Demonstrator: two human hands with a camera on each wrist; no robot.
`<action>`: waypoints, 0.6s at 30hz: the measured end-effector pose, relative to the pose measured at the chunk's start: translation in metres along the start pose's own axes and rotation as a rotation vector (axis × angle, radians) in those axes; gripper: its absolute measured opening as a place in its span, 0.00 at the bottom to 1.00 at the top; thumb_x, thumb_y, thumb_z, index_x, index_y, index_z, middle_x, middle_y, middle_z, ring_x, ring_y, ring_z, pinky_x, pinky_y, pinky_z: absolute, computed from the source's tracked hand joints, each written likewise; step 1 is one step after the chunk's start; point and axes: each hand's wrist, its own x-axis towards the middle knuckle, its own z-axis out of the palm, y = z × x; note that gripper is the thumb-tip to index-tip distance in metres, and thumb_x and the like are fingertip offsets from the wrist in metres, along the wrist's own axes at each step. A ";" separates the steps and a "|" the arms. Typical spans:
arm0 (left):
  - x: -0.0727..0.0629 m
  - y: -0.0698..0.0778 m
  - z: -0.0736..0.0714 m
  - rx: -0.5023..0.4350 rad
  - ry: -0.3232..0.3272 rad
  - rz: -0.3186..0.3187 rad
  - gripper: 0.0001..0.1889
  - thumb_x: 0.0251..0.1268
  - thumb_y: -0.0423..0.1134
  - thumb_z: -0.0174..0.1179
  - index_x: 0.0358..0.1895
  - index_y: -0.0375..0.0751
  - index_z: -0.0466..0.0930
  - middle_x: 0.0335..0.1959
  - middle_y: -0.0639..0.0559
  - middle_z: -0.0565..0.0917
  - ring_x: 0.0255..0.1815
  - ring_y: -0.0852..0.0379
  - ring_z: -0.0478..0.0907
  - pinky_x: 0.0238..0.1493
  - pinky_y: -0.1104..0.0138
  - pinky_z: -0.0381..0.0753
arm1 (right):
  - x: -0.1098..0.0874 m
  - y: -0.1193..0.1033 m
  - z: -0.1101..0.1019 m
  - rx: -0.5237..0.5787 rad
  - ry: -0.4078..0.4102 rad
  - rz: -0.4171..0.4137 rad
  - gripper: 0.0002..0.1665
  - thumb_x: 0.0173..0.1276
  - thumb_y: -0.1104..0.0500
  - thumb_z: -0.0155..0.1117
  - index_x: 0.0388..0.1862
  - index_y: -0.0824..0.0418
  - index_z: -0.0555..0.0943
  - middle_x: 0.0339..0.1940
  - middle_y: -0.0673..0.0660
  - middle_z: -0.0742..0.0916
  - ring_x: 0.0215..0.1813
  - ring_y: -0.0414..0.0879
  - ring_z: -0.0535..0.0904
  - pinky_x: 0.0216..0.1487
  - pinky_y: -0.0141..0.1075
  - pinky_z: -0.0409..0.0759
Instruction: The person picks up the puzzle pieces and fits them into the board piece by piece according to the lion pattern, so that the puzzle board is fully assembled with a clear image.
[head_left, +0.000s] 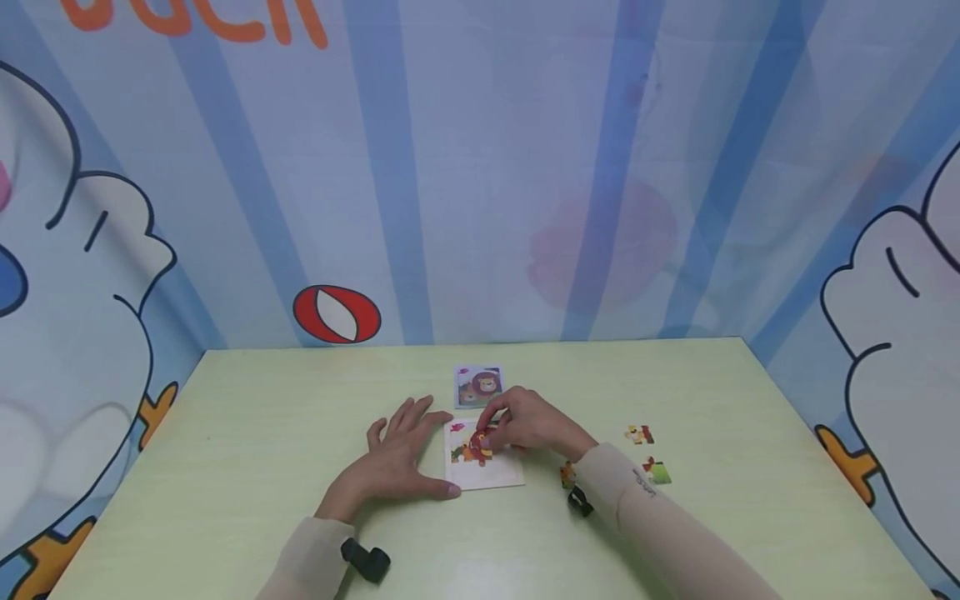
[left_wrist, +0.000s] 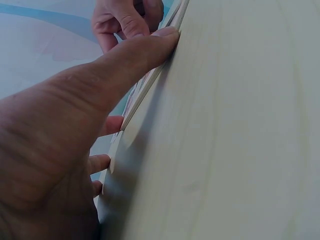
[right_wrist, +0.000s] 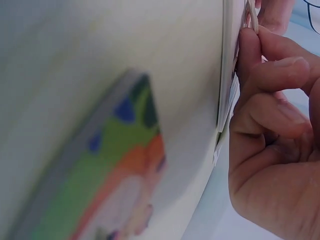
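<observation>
A square white puzzle board (head_left: 487,477), partly covered with colourful pieces, lies in the middle of the table. My left hand (head_left: 401,467) is spread along its left side, thumb at the near corner and index finger at the far one. In the left wrist view that thumb (left_wrist: 162,40) touches the board's edge. Over the board, my right hand (head_left: 528,421) pinches a thin puzzle piece (right_wrist: 253,19) between thumb and fingers. Its printed face is mostly hidden, and I cannot tell whether it touches the board.
Just behind the board lies a lion picture card (head_left: 468,394). To the right are loose puzzle pieces (head_left: 657,471), one partly hidden by the right sleeve (head_left: 622,487). A printed cloth backdrop (head_left: 487,167) rises at the table's far edge.
</observation>
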 end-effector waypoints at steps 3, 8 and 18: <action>0.000 0.001 -0.001 -0.004 -0.002 -0.002 0.56 0.46 0.69 0.80 0.81 0.60 0.66 0.91 0.47 0.50 0.93 0.37 0.40 0.82 0.25 0.40 | 0.001 0.000 0.000 -0.017 -0.007 0.011 0.06 0.67 0.60 0.79 0.41 0.52 0.91 0.20 0.51 0.84 0.17 0.41 0.69 0.21 0.31 0.69; -0.001 0.003 -0.002 -0.004 -0.008 -0.007 0.56 0.46 0.69 0.80 0.81 0.60 0.66 0.91 0.47 0.51 0.93 0.37 0.39 0.82 0.25 0.40 | 0.003 -0.003 0.001 -0.037 -0.003 0.033 0.07 0.65 0.61 0.79 0.41 0.52 0.91 0.24 0.50 0.86 0.18 0.41 0.71 0.22 0.31 0.70; -0.001 0.004 -0.002 -0.007 -0.007 -0.008 0.56 0.46 0.69 0.80 0.81 0.61 0.66 0.91 0.48 0.50 0.93 0.37 0.39 0.82 0.25 0.40 | 0.002 -0.013 0.007 -0.107 0.046 0.074 0.07 0.65 0.61 0.80 0.39 0.53 0.89 0.29 0.52 0.84 0.22 0.44 0.73 0.24 0.32 0.72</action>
